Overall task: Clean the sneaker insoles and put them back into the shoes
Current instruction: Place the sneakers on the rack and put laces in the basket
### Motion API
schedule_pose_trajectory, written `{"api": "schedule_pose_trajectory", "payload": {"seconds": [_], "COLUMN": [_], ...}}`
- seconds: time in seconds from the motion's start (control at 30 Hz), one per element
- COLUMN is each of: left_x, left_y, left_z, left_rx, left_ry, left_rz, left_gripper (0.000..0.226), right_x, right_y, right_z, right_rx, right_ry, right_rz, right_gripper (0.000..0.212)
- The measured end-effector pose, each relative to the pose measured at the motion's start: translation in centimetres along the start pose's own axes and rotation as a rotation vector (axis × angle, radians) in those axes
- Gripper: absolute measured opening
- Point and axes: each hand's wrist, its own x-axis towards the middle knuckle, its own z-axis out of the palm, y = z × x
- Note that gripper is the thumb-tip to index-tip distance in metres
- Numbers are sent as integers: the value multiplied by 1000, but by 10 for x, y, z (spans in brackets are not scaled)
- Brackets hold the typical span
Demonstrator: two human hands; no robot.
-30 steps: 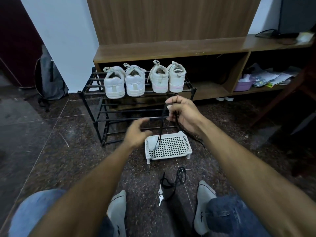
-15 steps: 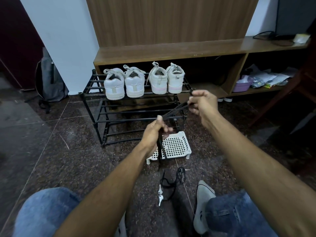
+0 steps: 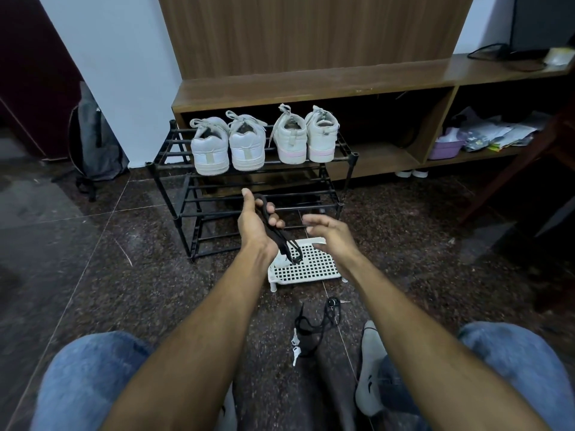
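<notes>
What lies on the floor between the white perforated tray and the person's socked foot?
In the head view, a tangled black cord with small white pieces lies on the floor between the tray and the socked foot.

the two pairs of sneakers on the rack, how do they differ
The left pair has plain pale soles; the right pair has a pink band along the sole. The left pair's laces are tied in flat bows; the right pair's stick up looser. Both are white, heels toward the camera, on the rack's top shelf.

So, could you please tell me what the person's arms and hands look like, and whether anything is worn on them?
Both forearms are bare up to the frame edge, with no sleeves visible. The left hand and the right hand are bare too: no gloves, watch, rings or bracelets show. No markings can be made out.
</notes>
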Motion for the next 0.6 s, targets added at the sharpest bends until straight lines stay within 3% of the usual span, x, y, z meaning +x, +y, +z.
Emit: {"api": "schedule_pose_trajectory", "payload": {"seconds": [0.1,0.2,0.37,0.47,0.6], "left_x": [2,10,24,37,66], "left_y": [-5,-15,-32,-44,-66], "left_z": [-4,-11,-30,-45,-67], "left_rx": [81,120,259,306,458], "left_ry": [-27,-9,-8,-13,26], "left_rz": [-31,-9,17,-37,-131], "left_gripper": [38,29,25,24,20], "right_x": [3,10,22,38,67], "right_y": [-5,1,30,52,88], "right_z": [19,39,47,49,46], "right_rx": [38,-132,-348,-429,-509], "right_ry": [-165,-257,-248,-160,-141], "right_rz": [-65,-111,-60,-48,65], "right_gripper": [30,37,16,42,48]}}
